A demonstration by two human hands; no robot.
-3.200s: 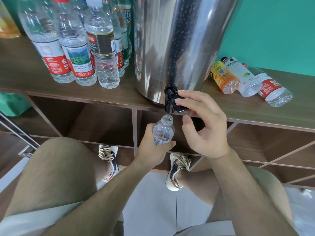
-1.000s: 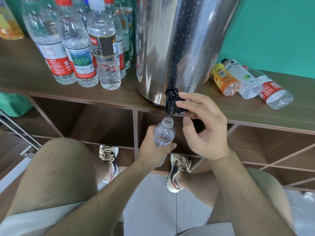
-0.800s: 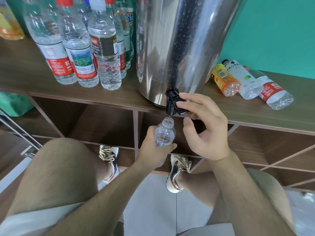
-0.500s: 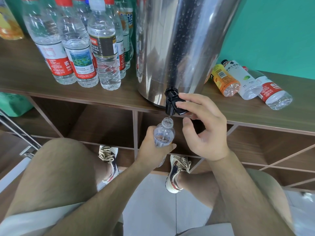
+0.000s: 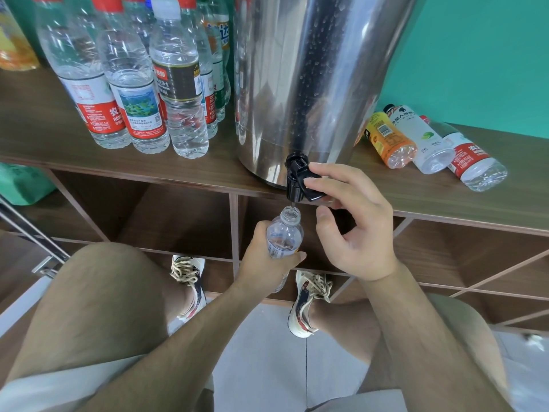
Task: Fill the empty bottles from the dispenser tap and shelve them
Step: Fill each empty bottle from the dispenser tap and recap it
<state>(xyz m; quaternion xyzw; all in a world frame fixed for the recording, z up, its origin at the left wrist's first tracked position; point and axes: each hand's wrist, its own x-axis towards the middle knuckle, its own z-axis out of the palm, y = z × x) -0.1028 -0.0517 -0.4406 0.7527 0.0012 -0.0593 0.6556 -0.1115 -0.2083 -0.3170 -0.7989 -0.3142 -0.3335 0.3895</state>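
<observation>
A steel dispenser (image 5: 312,78) stands on the wooden shelf top (image 5: 44,123), its black tap (image 5: 298,181) hanging over the front edge. My left hand (image 5: 264,260) grips a small clear uncapped bottle (image 5: 284,236) upright, its mouth right under the spout. A thin stream of water runs into the mouth. My right hand (image 5: 353,221) presses the tap lever with its fingertips, thumb below. Three bottles lie on their sides right of the dispenser: an orange one (image 5: 387,141), a white one (image 5: 421,138) and a clear red-labelled one (image 5: 472,162).
Several capped water bottles (image 5: 133,84) stand in a cluster left of the dispenser. Open wooden compartments (image 5: 178,215) lie below the shelf top. My knees and shoes are over the tiled floor (image 5: 267,352). A green wall (image 5: 475,55) is behind.
Almost nothing has moved; both hands hold their places, with the bottle's mouth kept under the spout and the lever pressed.
</observation>
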